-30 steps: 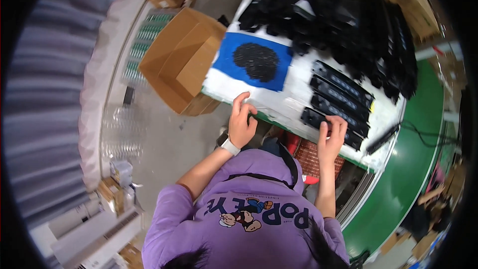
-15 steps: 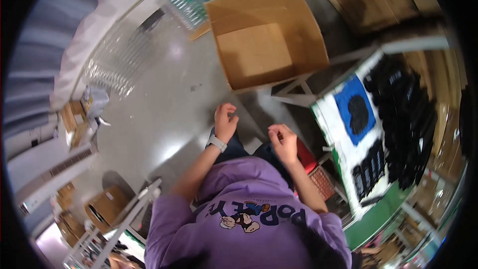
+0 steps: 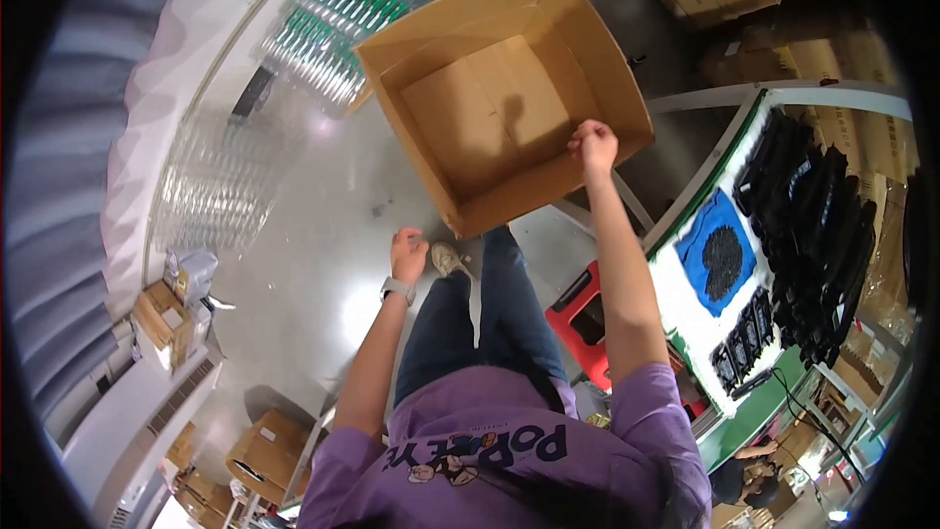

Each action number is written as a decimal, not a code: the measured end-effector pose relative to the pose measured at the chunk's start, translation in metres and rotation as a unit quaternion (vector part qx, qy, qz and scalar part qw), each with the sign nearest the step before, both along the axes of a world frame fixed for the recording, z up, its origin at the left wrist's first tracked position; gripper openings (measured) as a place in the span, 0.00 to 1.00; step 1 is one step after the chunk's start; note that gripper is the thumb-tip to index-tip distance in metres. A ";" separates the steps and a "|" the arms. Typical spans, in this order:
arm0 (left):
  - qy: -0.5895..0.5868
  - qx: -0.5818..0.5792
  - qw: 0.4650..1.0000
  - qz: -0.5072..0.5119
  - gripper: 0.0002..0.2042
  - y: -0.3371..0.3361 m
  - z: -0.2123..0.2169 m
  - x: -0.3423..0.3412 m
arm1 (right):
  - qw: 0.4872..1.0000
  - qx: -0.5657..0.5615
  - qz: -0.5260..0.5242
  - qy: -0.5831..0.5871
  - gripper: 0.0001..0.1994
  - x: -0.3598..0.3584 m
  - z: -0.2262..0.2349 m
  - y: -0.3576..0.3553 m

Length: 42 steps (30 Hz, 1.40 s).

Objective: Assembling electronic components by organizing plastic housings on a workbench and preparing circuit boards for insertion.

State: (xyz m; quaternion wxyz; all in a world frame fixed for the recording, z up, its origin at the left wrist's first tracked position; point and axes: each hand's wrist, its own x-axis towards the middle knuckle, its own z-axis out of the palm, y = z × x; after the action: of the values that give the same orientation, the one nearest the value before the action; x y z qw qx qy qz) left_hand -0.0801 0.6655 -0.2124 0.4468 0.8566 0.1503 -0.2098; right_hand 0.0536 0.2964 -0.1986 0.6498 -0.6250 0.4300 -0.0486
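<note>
Noted: right hand (image 3: 593, 145) seen over near wall's right end of 1 open cardboard box (image 3: 460, 108), fingers curled inward — cannot tell whether pinching or touching anything. Left hand (image 3: 407, 257) near box's closest corner, fingers loosely bent, partly spread. Box ahead of legs (image 3: 509, 313) — left of table (image 3: 688, 321) bearing blue sheet (image 3: 718, 214), black pieces (image 3: 724, 263).

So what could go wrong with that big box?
The right hand is over the near right side of the open cardboard box; its knuckles might bump or scrape a wall. One shoe looks close to the box's near corner, so a step forward could kick it. If shoved hard, the box might also slide into the plastic trays beyond its left side.
</note>
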 end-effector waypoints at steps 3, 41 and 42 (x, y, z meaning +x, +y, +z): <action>0.026 -0.003 1.000 0.017 0.14 -0.007 -0.038 0.001 | 0.989 -0.104 -0.106 0.013 0.09 0.060 -0.023 -0.084; 0.084 0.181 0.964 0.174 0.12 -0.030 -0.137 0.075 | 0.945 0.234 -0.223 -0.039 0.19 0.077 -0.151 -0.275; 0.078 0.202 0.961 0.174 0.12 -0.028 -0.131 0.071 | 0.948 0.223 -0.224 -0.043 0.18 0.075 -0.146 -0.263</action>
State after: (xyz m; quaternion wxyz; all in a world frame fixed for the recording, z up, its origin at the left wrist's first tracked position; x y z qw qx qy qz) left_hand -0.0092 0.6376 -0.3435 0.2810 0.8708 0.3704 -0.1599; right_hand 0.1282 0.0337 -0.3448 0.7633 -0.3489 0.5298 -0.1224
